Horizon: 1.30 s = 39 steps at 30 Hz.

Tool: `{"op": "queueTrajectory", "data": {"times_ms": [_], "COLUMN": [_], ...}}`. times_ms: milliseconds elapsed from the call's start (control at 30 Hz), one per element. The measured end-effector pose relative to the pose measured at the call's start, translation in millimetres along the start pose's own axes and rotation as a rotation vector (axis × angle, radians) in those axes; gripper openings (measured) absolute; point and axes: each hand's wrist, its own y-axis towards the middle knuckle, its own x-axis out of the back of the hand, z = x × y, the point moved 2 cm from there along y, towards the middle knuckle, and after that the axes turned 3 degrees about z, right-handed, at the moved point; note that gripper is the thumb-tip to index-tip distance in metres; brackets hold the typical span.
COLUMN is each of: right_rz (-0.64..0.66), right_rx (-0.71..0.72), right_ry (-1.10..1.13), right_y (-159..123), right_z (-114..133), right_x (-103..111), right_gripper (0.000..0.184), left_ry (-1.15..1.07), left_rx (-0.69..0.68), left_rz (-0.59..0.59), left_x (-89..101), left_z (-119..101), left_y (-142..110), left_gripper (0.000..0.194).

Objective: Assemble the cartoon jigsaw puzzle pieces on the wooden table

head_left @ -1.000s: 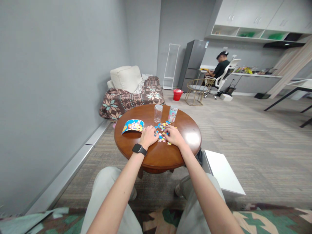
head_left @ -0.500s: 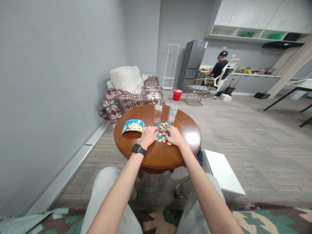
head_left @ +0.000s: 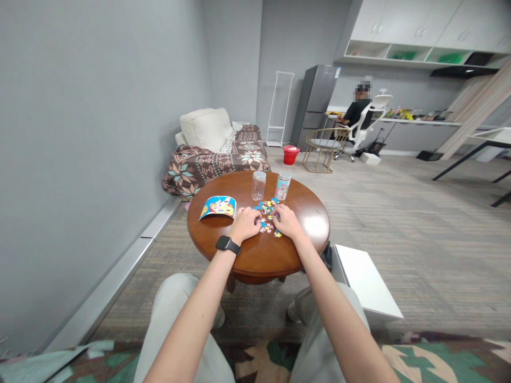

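Note:
Jigsaw puzzle pieces [head_left: 266, 225] in blue, yellow and pink lie loose in a small heap on the round brown table [head_left: 255, 258]. My left hand [head_left: 245, 223], with a black watch on its wrist, is at the heap's left side. Its fingers are curled in at the pieces, and what they hold, if anything, is hidden. On the right side rests my right hand [head_left: 286, 221], fingers bent and thumb apart, touching pieces. Behind the heap stand a clear jar [head_left: 258, 187] and a jar with a picture label [head_left: 282, 188]. A curved picture sheet [head_left: 218, 206] lies left of my left hand.
A sofa with a patterned cover [head_left: 215, 159] stands beyond the table. A white box [head_left: 365, 276] is on the floor at the right. Farther back are a red bucket [head_left: 290, 156], a gold-framed chair [head_left: 321, 146] and a seated person [head_left: 353, 111].
My left hand has shifted slightly right, its fingers curling in more. My right fingers have drawn in a little, and some pieces between the hands lie differently.

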Motion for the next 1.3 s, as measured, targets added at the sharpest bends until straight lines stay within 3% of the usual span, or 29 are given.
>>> {"op": "queueTrajectory", "data": {"times_ms": [267,467,1033,1200,1300], "right_rz": [-0.064,-0.192,-0.277,-0.289,-0.228], "right_rx": [-0.160,-0.221,-0.468,-0.520,-0.516], "right_ry": [-0.005,0.052,0.315,0.259,0.228], "right_y": [1,0,-5,-10,-13], "right_z": [-13,-21,-28,-19,-13], "right_x": [-5,-8,1,1,3], "right_gripper": [0.020,0.020,0.030,0.038,0.041], "left_ry": [-0.040,-0.046,0.082,0.095,0.077], "left_rx": [-0.082,-0.136,0.081,0.118,0.135], "left_rz": [0.054,0.096,0.087,0.104,0.104], "left_x": [-7.1,-5.2,2.8,1.1,1.0], "left_z": [2,-3,-3,-1,2], "left_y": [3,1,-1,-3,-4], "left_gripper": [0.019,0.018,0.028,0.037,0.041]}}
